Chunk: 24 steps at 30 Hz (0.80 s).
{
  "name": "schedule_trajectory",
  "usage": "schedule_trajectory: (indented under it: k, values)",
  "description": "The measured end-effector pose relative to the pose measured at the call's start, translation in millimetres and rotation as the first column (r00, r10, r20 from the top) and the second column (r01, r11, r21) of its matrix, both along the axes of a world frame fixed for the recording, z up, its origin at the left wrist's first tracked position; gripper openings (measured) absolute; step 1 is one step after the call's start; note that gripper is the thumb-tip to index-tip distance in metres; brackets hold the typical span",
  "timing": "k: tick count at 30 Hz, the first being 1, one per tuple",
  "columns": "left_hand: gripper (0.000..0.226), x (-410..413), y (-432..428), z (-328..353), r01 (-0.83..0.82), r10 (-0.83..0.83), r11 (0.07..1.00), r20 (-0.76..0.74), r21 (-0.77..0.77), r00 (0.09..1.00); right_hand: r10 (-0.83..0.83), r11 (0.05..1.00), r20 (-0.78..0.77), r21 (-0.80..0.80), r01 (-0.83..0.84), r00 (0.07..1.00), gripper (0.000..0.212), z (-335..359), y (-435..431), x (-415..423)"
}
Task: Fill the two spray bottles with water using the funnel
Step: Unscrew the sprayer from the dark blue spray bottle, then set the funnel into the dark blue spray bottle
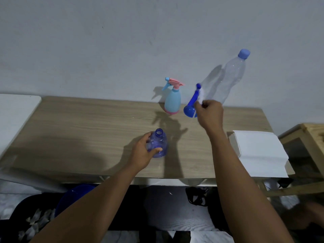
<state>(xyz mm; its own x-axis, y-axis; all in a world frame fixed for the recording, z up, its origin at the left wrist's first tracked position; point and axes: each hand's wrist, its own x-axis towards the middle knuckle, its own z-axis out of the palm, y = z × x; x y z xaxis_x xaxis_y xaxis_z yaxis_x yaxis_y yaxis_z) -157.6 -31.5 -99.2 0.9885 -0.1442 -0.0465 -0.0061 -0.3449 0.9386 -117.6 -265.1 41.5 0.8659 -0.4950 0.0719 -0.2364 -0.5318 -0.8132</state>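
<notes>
A translucent purple spray bottle (158, 143) with its neck uncapped stands on the wooden table (84, 130) near the front middle. My left hand (141, 154) grips it around the body. My right hand (209, 115) is raised over the back of the table and pinches a blue-and-white spray head (192, 102), whose round blue collar points down. A light-blue and pink spray bottle (172, 100) with its head on stands upright at the wall, just left of the spray head. Behind my right hand stands a tall clear water bottle (231, 76) with a blue cap. No funnel is visible.
A stack of white paper (259, 151) lies at the table's right end. A wooden stool (308, 134) stands to the right, and a white surface (15, 111) adjoins the table on the left. A blue basin (73, 197) sits on the floor under the table.
</notes>
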Motion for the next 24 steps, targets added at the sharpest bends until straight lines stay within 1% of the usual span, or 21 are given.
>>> schedule_trajectory:
  k: [2, 4, 7, 9, 13, 17, 21, 24]
  values:
    - [0.068, 0, -1, 1, -0.003, 0.003, 1.0, -0.006, -0.01, 1.0, 0.007, 0.999, -0.198, -0.031, -0.013, 0.98, 0.036, -38, 1, -2]
    - [0.065, -1, -1, 4, -0.003, 0.003, 1.0, -0.003, -0.015, 1.0, 0.008, 0.999, -0.355, -0.034, -0.021, 0.935, 0.037, -73, 3, -4]
    - [0.063, -3, -2, 5, -0.006, 0.006, 0.999, -0.007, -0.036, 1.0, 0.006, 1.0, -0.47, -0.002, -0.008, 0.883, 0.057, -106, 7, -11]
    - [0.064, -2, -1, 6, -0.009, 0.008, 0.999, -0.015, -0.043, 1.0, 0.011, 1.0, -0.508, 0.008, -0.008, 0.861, 0.06, -116, 11, -15]
    - [0.067, -3, -2, 10, -0.022, 0.021, 0.999, -0.043, -0.034, 0.999, 0.005, 1.0, -0.557, 0.0, -0.007, 0.831, 0.054, -132, 16, -17]
    - [0.067, -7, -4, 15, -0.043, 0.042, 0.999, -0.049, -0.022, 0.998, -0.009, 1.0, -0.561, -0.015, 0.0, 0.828, 0.05, -143, 17, -11]
    - [0.067, -7, -4, 16, -0.053, 0.052, 0.998, -0.057, -0.018, 0.997, 0.006, 1.0, -0.514, -0.017, -0.017, 0.858, 0.047, -144, 14, -14]
    - [0.065, -7, -5, 17, -0.064, 0.06, 0.996, -0.064, -0.056, 0.996, -0.042, 0.998, -0.427, 0.03, 0.06, 0.903, 0.054, -141, 3, -17]
